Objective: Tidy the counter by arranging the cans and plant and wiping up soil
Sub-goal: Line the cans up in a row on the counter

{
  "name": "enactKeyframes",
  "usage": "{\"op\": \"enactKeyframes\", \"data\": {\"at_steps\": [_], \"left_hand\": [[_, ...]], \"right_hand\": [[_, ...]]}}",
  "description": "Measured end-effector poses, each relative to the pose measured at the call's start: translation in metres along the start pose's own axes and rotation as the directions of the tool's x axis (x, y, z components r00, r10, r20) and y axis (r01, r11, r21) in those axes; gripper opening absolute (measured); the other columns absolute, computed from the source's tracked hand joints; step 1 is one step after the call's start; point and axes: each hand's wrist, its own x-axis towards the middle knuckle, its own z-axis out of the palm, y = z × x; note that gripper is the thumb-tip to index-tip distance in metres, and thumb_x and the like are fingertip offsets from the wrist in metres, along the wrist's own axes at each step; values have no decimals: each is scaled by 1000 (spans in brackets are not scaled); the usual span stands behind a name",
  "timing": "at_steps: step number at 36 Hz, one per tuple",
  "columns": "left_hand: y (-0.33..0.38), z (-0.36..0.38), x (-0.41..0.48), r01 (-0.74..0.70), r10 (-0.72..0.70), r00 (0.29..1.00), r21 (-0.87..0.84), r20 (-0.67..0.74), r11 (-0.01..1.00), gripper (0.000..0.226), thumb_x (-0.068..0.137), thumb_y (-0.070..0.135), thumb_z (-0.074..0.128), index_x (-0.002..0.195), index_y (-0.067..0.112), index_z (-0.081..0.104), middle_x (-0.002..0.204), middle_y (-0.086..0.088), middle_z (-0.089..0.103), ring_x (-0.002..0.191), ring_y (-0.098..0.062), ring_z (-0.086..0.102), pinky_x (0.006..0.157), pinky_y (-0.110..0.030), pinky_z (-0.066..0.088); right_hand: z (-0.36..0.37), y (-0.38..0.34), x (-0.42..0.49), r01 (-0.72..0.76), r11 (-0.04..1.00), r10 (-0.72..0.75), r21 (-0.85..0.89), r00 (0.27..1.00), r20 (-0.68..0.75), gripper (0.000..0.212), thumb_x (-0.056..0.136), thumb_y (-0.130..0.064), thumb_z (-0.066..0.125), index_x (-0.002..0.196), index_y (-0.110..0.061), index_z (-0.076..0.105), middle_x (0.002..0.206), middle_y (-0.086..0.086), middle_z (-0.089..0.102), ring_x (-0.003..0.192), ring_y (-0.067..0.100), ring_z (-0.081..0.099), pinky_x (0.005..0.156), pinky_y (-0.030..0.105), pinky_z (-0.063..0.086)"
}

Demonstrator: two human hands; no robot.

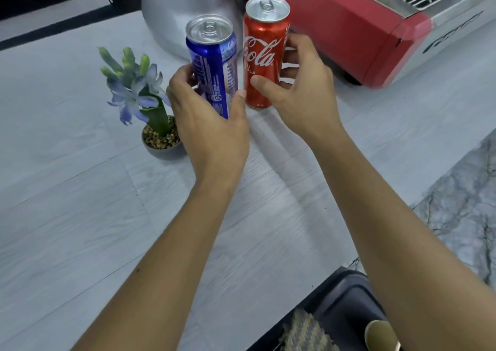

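Observation:
My left hand (pixel 212 125) grips a tall blue can (pixel 213 63), tilted slightly and seemingly lifted just off the pale counter (pixel 80 216). Beside it on the right a red Coca-Cola can (pixel 264 53) stands upright on the counter. My right hand (pixel 300 88) curls around the red can, thumb on its front and fingers behind it. A small grey pot (pixel 163 149) with pebbles and a blue-flowered plant (pixel 134 88) stands just left of my left hand. No loose soil shows on the counter.
A silver appliance (pixel 185 10) stands right behind the cans. A red and silver machine (pixel 375 29) fills the back right. At the front right, below the counter edge, are a dark bin (pixel 346 297), a woven cloth (pixel 306 334) and a marble floor (pixel 464 195).

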Motion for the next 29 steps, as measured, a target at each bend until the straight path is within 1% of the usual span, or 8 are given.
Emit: {"op": "enactKeyframes", "data": {"at_steps": [4, 9, 11, 14, 18, 22, 25, 29], "left_hand": [[1, 0, 5, -2, 2, 1000, 14, 1, 1000, 65, 86, 26, 83, 138, 12, 46, 138, 0, 56, 118, -4, 55, 99, -16, 49], [2, -4, -2, -18, 19, 999, -15, 42, 1000, 64, 85, 24, 84, 137, 11, 48, 134, -1, 59, 120, -10, 58, 99, -21, 49], [2, -7, -8, -29, 32, 997, -33, 71, 999, 64, 84, 23, 84, 135, 10, 49, 132, -1, 59, 116, -8, 58, 97, -15, 49], [3, -15, -17, -33, 37, 993, -40, 108, 999, 64, 83, 24, 85, 135, 10, 50, 130, -1, 60, 110, -1, 55, 92, -6, 46], [3, -32, -31, -37, 49, 984, -76, 169, 996, 63, 85, 25, 84, 136, 10, 50, 130, 0, 59, 103, 8, 53, 87, -2, 45], [3, -57, -45, -29, 52, 976, -108, 213, 994, 64, 85, 23, 84, 138, 10, 50, 133, -1, 59, 111, 5, 53, 83, 3, 42], [1, -80, -58, -24, 49, 974, -117, 221, 993, 64, 85, 23, 85, 138, 12, 51, 133, 0, 60, 115, 4, 53, 81, 5, 39], [-6, -115, -73, 3, 25, 972, -119, 234, 993, 66, 85, 28, 85, 140, 19, 50, 133, 6, 59, 119, 10, 52, 81, 4, 42]], "right_hand": [[-1, 0, -2, 3, 1000, -3, 8, 999, -53, 62, 81, -27, 86, 134, -15, 56, 117, -10, 67, 102, -2, 65, 86, 14, 56], [-3, 0, -14, 3, 1000, -3, 1, 993, -118, 63, 78, -29, 88, 131, -13, 58, 118, -7, 69, 97, -3, 65, 81, 10, 53], [-5, -1, -19, -6, 1000, 6, 4, 991, -136, 62, 77, -30, 88, 129, -14, 58, 116, -8, 68, 95, -6, 64, 79, 9, 53], [-10, -2, -29, -19, 1000, 20, 8, 988, -153, 62, 77, -30, 89, 129, -15, 58, 115, -8, 69, 96, -4, 66, 78, 13, 56], [-15, -7, -47, -26, 1000, 26, 3, 987, -157, 63, 77, -30, 90, 130, -17, 58, 118, -7, 69, 99, 0, 68, 81, 19, 59], [-21, -15, -73, -27, 1000, 29, 15, 989, -145, 62, 77, -31, 91, 128, -21, 57, 112, -15, 66, 98, -8, 66, 77, 14, 57], [-23, -24, -94, -35, 999, 38, 27, 992, -124, 60, 77, -31, 91, 126, -25, 57, 113, -15, 68, 100, -4, 67, 81, 21, 61], [-21, -39, -125, -47, 998, 51, 49, 994, -94, 62, 76, -33, 91, 128, -24, 58, 114, -16, 69, 103, -1, 69, 84, 30, 63]]}}
